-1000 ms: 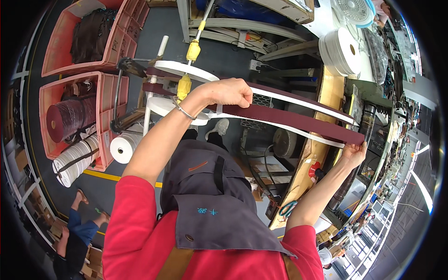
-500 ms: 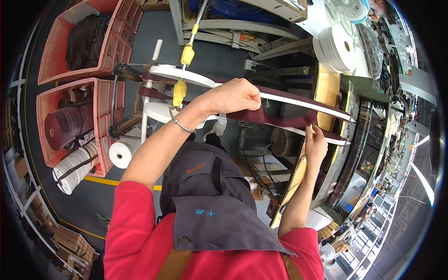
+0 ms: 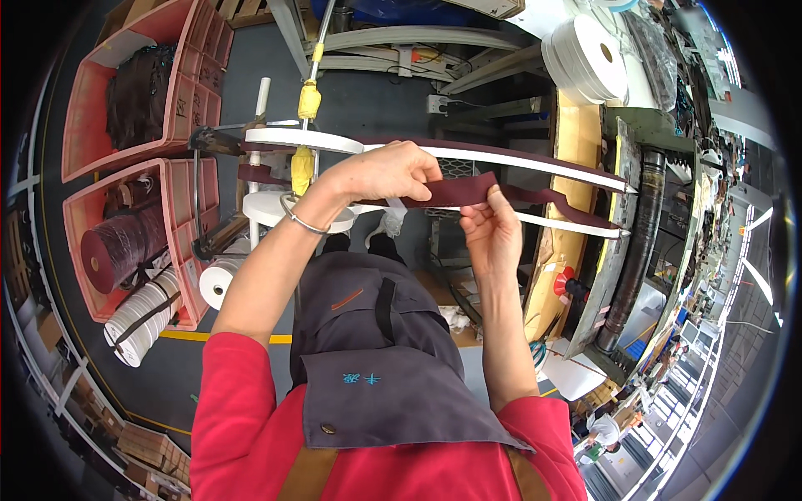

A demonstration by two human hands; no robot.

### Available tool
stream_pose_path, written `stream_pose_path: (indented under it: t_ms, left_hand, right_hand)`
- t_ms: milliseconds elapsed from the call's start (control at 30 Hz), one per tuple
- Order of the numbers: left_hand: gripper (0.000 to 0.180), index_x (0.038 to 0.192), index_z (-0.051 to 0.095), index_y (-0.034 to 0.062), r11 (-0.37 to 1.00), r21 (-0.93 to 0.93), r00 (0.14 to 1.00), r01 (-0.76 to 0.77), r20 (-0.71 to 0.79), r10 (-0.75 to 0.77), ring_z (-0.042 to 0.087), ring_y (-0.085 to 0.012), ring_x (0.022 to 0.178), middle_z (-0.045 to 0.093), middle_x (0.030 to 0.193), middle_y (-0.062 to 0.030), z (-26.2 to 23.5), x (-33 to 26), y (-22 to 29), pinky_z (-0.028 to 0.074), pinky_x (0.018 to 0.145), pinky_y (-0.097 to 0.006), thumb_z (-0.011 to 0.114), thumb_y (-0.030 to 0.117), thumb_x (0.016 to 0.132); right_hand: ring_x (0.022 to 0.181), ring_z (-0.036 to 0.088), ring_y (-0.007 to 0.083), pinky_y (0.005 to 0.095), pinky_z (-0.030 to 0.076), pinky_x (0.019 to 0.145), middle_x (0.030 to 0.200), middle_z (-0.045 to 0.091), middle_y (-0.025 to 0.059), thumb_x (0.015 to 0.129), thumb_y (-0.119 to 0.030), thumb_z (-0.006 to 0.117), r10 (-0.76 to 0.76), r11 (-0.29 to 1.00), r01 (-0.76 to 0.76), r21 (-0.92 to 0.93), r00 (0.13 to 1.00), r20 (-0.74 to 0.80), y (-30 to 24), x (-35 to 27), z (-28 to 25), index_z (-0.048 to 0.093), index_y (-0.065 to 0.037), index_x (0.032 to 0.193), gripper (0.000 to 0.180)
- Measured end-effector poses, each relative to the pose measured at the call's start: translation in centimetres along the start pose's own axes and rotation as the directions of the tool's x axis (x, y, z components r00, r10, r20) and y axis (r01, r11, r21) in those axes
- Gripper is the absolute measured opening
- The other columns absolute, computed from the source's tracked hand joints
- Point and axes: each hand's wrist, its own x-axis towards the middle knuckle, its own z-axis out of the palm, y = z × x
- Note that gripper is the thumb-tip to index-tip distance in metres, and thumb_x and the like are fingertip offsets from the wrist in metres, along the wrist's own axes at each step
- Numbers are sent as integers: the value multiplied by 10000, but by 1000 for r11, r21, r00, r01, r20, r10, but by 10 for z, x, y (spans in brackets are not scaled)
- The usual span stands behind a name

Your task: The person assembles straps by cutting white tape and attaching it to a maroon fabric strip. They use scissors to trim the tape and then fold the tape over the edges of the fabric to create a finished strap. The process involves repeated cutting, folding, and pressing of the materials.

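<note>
A maroon fabric strip [image 3: 456,192] stretches between my two hands in front of me. My left hand [image 3: 386,174] has its fingers closed on the strip's left part. My right hand [image 3: 493,232] pinches its lower edge farther right, and from there the maroon material continues in a loose wave toward the machine. Just beyond my hands, a white tape [image 3: 526,161] with maroon fabric along it runs to the dark roller [image 3: 642,246] at the right. A second white tape [image 3: 568,225] emerges to the right of my right hand. Left of my left hand are two flat white discs, an upper disc [image 3: 305,140] and a lower disc [image 3: 266,209].
Yellow wrapping [image 3: 309,100] covers parts of a metal rod by the discs. Pink crates [image 3: 171,242] at the left hold dark fabric and a wrapped maroon roll [image 3: 125,234]. A large white roll [image 3: 589,63] stands at the far right. A wooden board [image 3: 576,138] borders the machine.
My right hand has moved left, closer to my left hand, and now raises the maroon strip's edge. The view has shifted slightly. Both hands keep hold of the fabric.
</note>
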Motion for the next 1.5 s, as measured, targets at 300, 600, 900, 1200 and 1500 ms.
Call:
stream_pose_path:
  t_ms: [300, 600, 900, 1200, 1500]
  left_hand:
    - [290, 1000, 506, -41, 944, -312, 989, -103, 67, 130, 472, -43, 594, 595, 684, -21, -2, 0, 4, 384, 570, -183, 522, -8, 713]
    - [233, 945, 553, -37, 995, -81, 995, -56, 77, 63, 491, -50, 592, 604, 671, -30, -3, 6, 6, 409, 600, -220, 548, 41, 725]
    - [146, 828, 575, -16, 995, -96, 997, -14, 76, 21, 479, -43, 588, 581, 625, -18, -6, 4, 1, 386, 586, -214, 591, 101, 742]
    - [120, 818, 566, 6, 990, 135, 991, -51, 130, 34, 444, -46, 581, 540, 596, 2, 6, 12, 2, 359, 553, -211, 517, 92, 751]
    - [153, 869, 579, -3, 999, 26, 990, -26, 141, 22, 515, -49, 646, 607, 725, -20, -2, 15, -9, 409, 629, -207, 556, 64, 733]
  right_hand:
    - [598, 620, 163, 234, 513, 498, 691, 618, 80, 841, -153, 528, 19, 988, -10, 154, 998, -55, -25, 17, -25, 564, -40, 855, 119]
    - [610, 622, 184, 249, 512, 512, 699, 625, 81, 849, -137, 495, -123, 982, 119, 147, 992, 21, -49, 11, -31, 558, -28, 878, 129]
    - [603, 624, 177, 253, 513, 545, 681, 624, 75, 848, -129, 491, -378, 925, 376, -50, 925, -34, -75, 14, -48, 570, -30, 837, 127]
    - [571, 584, 171, 242, 458, 504, 719, 631, 86, 851, -128, 471, -367, 922, 371, 114, 929, -50, -108, 17, -79, 569, -20, 885, 150]
    - [506, 583, 174, 226, 452, 445, 606, 603, 68, 840, -120, 495, -359, 921, 375, 103, 922, -146, -124, 26, -93, 555, -41, 812, 103]
